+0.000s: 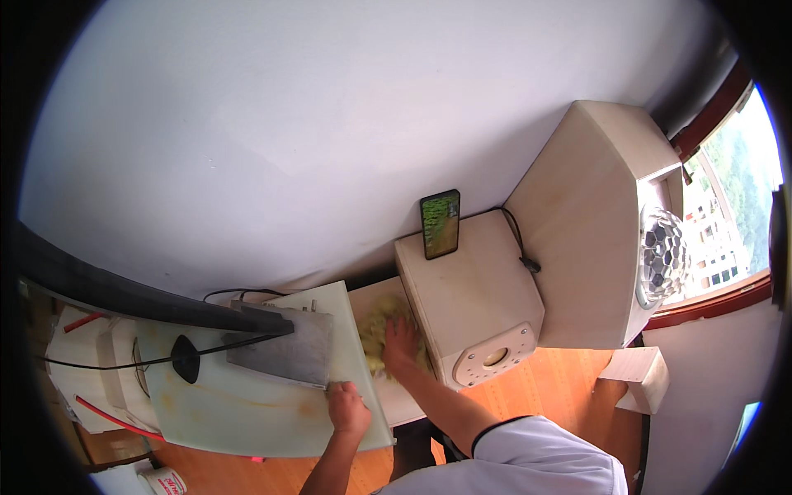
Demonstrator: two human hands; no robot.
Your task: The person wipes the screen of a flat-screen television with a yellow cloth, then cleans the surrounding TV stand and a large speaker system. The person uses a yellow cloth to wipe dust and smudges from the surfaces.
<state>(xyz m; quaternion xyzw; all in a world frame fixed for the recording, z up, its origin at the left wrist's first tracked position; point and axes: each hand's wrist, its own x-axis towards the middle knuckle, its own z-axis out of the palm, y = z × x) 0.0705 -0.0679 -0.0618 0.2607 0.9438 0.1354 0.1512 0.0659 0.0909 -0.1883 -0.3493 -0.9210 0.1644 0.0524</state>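
My right hand (401, 342) presses on a yellowish cloth (377, 328), blurred, on a low pale surface (396, 396) between the glass-topped stand and a box-shaped speaker cabinet. My left hand (348, 408) is curled at the near corner of a grey metal box (297, 346) that sits on the frosted glass top (241, 414). Whether its fingers grip the box's edge is hard to tell. A smartphone (441, 224) stands upright on the speaker cabinet (470, 272), leaning near the wall.
A tall pale cabinet (575, 216) with a faceted dome light (664, 257) stands at the right by the window. A black curved screen edge (154, 300) and cables cross the left. A small pale box (637, 377) and a white tub (164, 481) are lower down.
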